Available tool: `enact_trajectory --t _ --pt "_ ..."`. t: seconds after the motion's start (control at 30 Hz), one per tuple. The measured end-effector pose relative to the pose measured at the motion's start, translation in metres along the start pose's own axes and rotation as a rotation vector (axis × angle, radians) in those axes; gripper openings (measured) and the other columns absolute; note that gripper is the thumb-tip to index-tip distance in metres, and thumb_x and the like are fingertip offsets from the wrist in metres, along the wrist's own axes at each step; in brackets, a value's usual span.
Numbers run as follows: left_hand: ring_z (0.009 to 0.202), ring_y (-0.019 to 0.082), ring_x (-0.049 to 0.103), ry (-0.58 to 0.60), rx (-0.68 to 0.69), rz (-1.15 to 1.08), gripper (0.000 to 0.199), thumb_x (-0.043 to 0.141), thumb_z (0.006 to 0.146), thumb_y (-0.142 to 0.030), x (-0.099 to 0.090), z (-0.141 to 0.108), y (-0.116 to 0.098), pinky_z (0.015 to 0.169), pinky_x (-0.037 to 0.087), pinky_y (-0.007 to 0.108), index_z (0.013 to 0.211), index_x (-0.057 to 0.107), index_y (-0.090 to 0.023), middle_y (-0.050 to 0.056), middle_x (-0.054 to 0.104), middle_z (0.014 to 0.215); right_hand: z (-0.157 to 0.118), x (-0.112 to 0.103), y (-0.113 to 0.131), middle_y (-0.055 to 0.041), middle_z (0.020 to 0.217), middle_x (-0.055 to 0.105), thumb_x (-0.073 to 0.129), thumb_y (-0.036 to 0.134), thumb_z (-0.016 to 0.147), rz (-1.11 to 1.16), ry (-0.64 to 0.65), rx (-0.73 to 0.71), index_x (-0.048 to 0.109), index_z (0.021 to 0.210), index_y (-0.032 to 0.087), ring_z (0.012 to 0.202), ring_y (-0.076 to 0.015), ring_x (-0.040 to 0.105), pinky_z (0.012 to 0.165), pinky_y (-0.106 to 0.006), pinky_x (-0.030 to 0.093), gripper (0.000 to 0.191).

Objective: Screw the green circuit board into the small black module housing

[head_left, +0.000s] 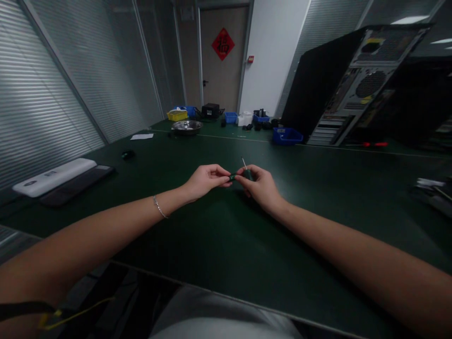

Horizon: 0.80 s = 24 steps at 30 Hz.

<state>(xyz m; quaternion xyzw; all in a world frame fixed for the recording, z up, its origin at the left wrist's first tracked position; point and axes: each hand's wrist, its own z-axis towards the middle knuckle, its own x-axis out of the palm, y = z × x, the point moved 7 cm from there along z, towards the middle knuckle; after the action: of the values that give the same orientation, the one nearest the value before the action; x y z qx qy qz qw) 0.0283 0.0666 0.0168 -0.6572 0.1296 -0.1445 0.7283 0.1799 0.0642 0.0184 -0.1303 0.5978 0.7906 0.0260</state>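
Observation:
A small dark green piece with light marks, like a little circuit board (232,177), is pinched between my two hands above the green tabletop. My left hand (209,180) grips its left end between thumb and fingers. On its other end rest the thumb and fingertip of my right hand (260,188). That same hand also holds a screwdriver (248,174), its dark handle tucked in the fingers and its thin metal shaft pointing up and away. Most of the small piece is covered by fingertips.
Computer towers (370,84) stand at the right, with a blue bin (287,136) beside them. A metal bowl (187,127) and a yellow basket (177,115) are at the back left. Further left lie a white device (54,176) and a mouse (128,154). Metal parts (432,190) lie far right.

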Motion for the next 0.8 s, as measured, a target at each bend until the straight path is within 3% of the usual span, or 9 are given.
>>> enact_trajectory --t 0.13,0.57,0.8 --pt "0.088 0.017 0.07 -0.003 0.038 -0.017 0.016 0.067 0.08 -0.007 -0.0024 0.0015 0.0005 0.092 0.054 0.036 0.095 0.064 -0.007 0.008 0.071 0.093 0.0 0.001 0.0031 0.0052 0.062 0.052 0.068 0.032 0.077 -0.014 0.02 -0.044 0.06 0.088 0.018 0.036 -0.0056 0.045 0.031 -0.018 0.033 0.02" --pt "0.09 0.016 0.069 0.015 0.018 0.047 0.018 0.067 0.081 -0.01 -0.004 0.0001 0.0028 0.093 0.053 0.034 0.098 0.064 -0.009 0.008 0.069 0.098 -0.0013 0.0073 -0.0003 0.0056 0.063 0.053 0.073 0.027 0.071 0.146 0.096 0.102 0.056 0.084 0.017 0.04 -0.0055 0.046 0.034 -0.019 0.036 0.024" --pt "0.089 0.016 0.069 0.01 0.032 0.029 0.016 0.065 0.082 -0.01 -0.0054 0.0002 0.0007 0.092 0.053 0.034 0.098 0.063 -0.01 0.007 0.069 0.096 -0.0009 0.007 -0.0016 0.0061 0.059 0.051 0.073 0.034 0.072 0.168 0.092 0.08 0.057 0.08 0.016 0.04 -0.0056 0.045 0.035 -0.018 0.035 0.025"
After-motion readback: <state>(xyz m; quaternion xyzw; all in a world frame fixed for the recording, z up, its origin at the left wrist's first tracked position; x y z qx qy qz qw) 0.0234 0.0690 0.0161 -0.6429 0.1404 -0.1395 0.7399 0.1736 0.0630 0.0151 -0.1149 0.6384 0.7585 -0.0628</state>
